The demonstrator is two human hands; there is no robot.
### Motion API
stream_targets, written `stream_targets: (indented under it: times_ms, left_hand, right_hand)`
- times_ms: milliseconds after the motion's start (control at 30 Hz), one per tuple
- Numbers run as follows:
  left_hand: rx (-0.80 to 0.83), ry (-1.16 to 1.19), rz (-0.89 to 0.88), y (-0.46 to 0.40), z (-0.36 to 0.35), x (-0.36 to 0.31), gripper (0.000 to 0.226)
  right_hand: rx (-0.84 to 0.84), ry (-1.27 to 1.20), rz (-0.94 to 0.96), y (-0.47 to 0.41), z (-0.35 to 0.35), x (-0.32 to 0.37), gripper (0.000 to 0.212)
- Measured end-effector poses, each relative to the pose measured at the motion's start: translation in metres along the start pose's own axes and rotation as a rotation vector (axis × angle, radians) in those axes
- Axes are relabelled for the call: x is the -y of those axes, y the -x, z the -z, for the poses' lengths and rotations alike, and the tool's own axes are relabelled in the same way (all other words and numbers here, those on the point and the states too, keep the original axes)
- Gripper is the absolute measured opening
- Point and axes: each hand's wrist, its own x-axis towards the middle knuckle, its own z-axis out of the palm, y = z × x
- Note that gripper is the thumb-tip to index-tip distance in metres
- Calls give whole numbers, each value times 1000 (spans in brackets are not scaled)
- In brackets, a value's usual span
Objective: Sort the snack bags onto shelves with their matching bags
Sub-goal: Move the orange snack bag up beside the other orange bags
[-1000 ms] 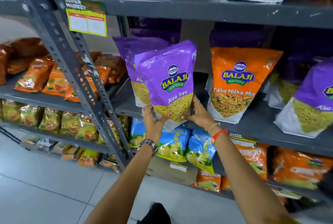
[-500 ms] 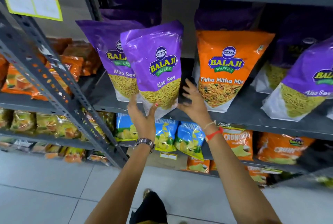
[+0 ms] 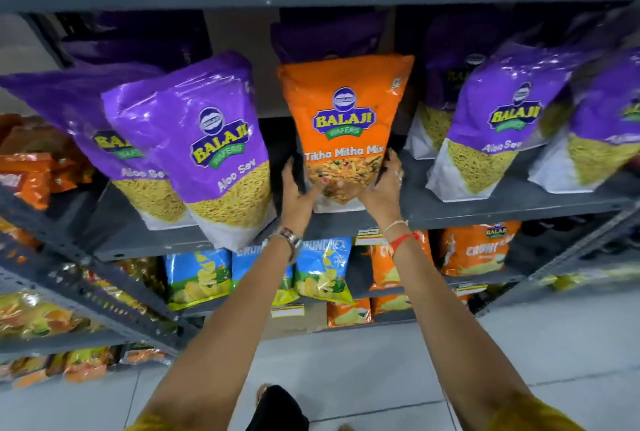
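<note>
On the middle grey metal shelf (image 3: 485,212), a tall orange plastic pouch labelled Tikha Mitha Mix (image 3: 346,118) stands upright among glossy purple pouches labelled Aloo Sev (image 3: 214,139), with more purple ones to its right (image 3: 498,125). A person's left hand (image 3: 294,193) and right hand (image 3: 384,184) cup the orange pouch's lower corners from either side, fingers wrapped around its edges and thumbs pressed on its front. Its base looks to rest on the shelf, not yet lifted. Judging by this, the purple pouches are already grouped, and the orange one is the odd one out, needing a move to its matching kind (none shows on this shelf). Below, blue crisp bags (image 3: 322,271) sit beside smaller orange crisp bags (image 3: 478,250), each colour clustered together. Clear windows on the pouches show thin yellow strands in the purple ones and a mixed snack in the orange one.
</note>
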Motion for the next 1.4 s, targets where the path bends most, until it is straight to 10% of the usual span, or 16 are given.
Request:
stream_targets:
  times_ms: [233,667,1400]
  left_hand:
    - [103,-36,88,-33,-2,-1,50]
    - [-80,122,36,49,34,-20,27]
    - [-362,46,-623,105,186,-291,15]
  right_hand:
    - [214,-37,-49,-8,14,5,84]
    - [166,25,40,64,30,20,97]
    - [123,-84,578,145,-4,322,83]
